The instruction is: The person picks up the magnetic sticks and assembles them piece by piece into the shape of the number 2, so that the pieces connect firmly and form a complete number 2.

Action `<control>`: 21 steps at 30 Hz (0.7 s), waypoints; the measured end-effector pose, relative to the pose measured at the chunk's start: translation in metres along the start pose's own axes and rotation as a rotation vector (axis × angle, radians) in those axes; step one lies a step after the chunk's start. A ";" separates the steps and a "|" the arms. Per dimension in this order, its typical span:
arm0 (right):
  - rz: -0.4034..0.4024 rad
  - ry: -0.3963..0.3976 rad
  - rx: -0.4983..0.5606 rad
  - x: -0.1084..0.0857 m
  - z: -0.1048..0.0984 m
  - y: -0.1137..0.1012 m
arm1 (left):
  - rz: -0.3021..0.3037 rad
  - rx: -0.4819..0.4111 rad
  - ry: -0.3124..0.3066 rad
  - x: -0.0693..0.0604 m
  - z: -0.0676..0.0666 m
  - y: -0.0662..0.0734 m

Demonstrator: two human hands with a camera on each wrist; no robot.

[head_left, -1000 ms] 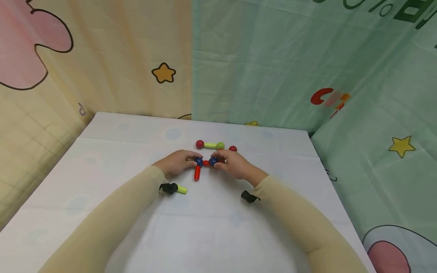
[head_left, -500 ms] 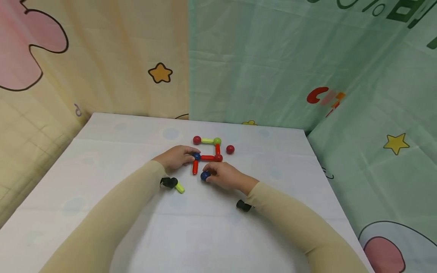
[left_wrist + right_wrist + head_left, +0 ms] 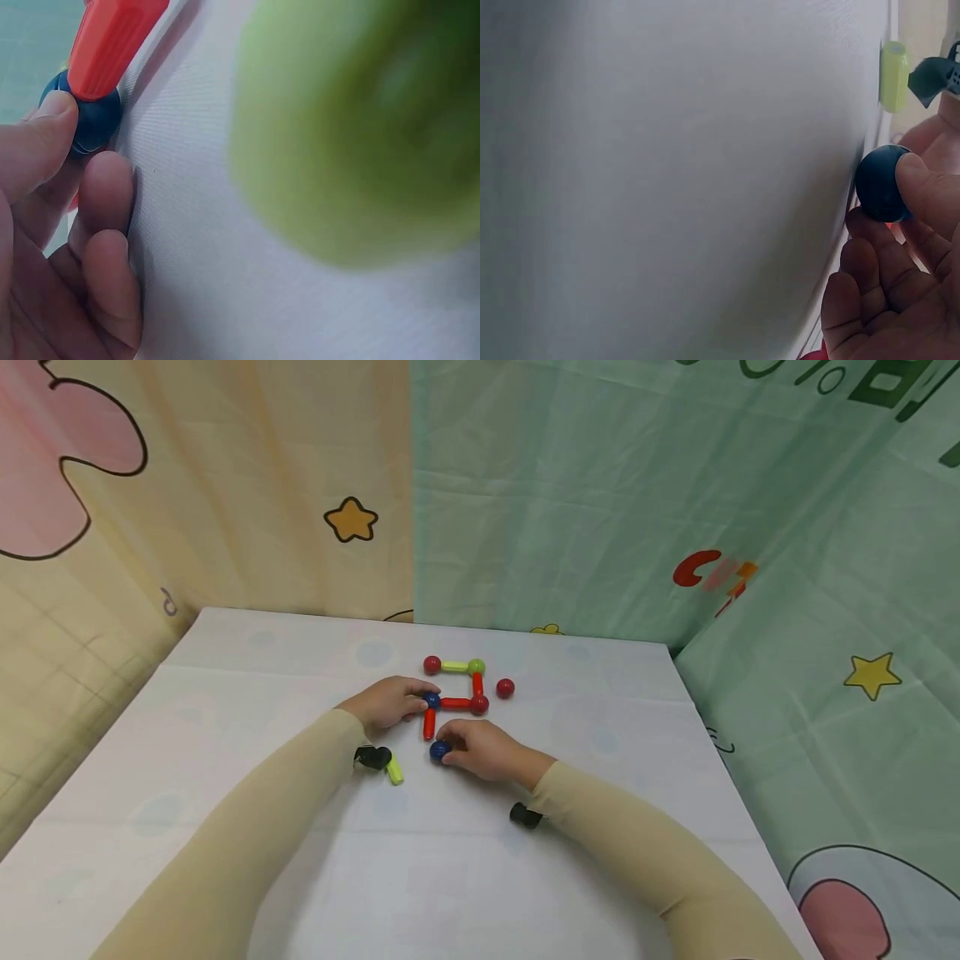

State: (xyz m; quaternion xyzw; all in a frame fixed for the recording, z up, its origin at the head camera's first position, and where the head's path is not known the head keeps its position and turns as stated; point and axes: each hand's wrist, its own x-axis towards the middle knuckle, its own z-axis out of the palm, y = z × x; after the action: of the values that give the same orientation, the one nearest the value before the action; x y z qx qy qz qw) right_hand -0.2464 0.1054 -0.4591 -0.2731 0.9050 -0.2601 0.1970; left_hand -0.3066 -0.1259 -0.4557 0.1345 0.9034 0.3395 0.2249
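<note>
My left hand (image 3: 386, 702) pinches a blue ball (image 3: 432, 701) between thumb and fingers. From that ball one red rod (image 3: 429, 724) points toward me, and another red rod (image 3: 456, 703) runs right to a red ball (image 3: 480, 704). A further red rod (image 3: 477, 684) leads back to a green ball (image 3: 476, 667), then a light green rod (image 3: 454, 667) and a red end ball (image 3: 432, 664). Nearer me, my right hand (image 3: 483, 750) holds a second blue ball (image 3: 438, 751), close to the near rod's free end. In the right wrist view this ball (image 3: 881, 184) sits under the thumb.
A loose red ball (image 3: 506, 687) lies right of the joined pieces. One light green rod (image 3: 395, 770) lies by the left wrist's black camera (image 3: 372, 757). Everything is on a white-covered table (image 3: 450, 877) with patterned curtains (image 3: 525, 510) behind.
My right hand has drawn its blue ball back toward me and left, away from the crosswise red rod. My left hand stays on its ball. The joined shape behind is now uncovered.
</note>
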 end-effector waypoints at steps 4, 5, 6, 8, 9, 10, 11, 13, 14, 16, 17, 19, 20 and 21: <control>0.010 0.001 0.014 0.000 0.000 -0.005 | -0.002 -0.007 -0.004 0.001 0.001 -0.001; 0.013 0.002 0.019 0.000 0.000 -0.006 | -0.003 -0.009 -0.005 0.001 0.001 -0.002; 0.016 0.004 0.026 0.000 0.000 -0.006 | -0.005 -0.010 -0.006 0.002 0.001 -0.002; 0.018 0.011 0.035 0.001 0.001 -0.007 | -0.009 -0.013 -0.006 0.002 0.001 -0.002; 0.017 0.016 0.041 0.002 0.001 -0.007 | -0.012 -0.016 -0.006 0.002 0.001 -0.002; 0.015 0.021 0.043 0.003 0.001 -0.007 | -0.014 -0.019 -0.008 0.002 0.001 -0.002; 0.012 0.026 0.044 0.004 0.002 -0.007 | -0.014 -0.022 -0.008 0.002 0.001 -0.002; 0.004 0.035 0.041 0.005 0.003 -0.006 | -0.017 -0.031 -0.009 0.003 0.002 -0.003; 0.001 0.039 0.039 0.006 0.003 -0.006 | -0.017 -0.034 -0.009 0.003 0.002 -0.003; -0.002 0.045 0.032 0.008 0.004 -0.006 | -0.016 -0.035 -0.011 0.003 0.002 -0.004; -0.002 0.047 0.028 0.009 0.004 -0.006 | -0.015 -0.032 -0.010 0.003 0.002 -0.004; 0.001 0.052 0.016 0.011 0.005 -0.007 | -0.016 -0.035 -0.010 0.002 0.003 -0.004; 0.003 0.052 0.010 0.012 0.006 -0.007 | -0.016 -0.034 -0.009 0.003 0.003 -0.004; 0.007 0.052 0.005 0.013 0.006 -0.007 | -0.017 -0.036 -0.010 0.003 0.003 -0.004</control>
State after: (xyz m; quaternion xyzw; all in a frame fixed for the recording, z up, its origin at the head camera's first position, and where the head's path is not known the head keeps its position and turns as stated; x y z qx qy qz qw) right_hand -0.2505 0.0908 -0.4623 -0.2624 0.9101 -0.2688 0.1751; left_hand -0.3081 -0.1260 -0.4608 0.1245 0.8971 0.3530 0.2345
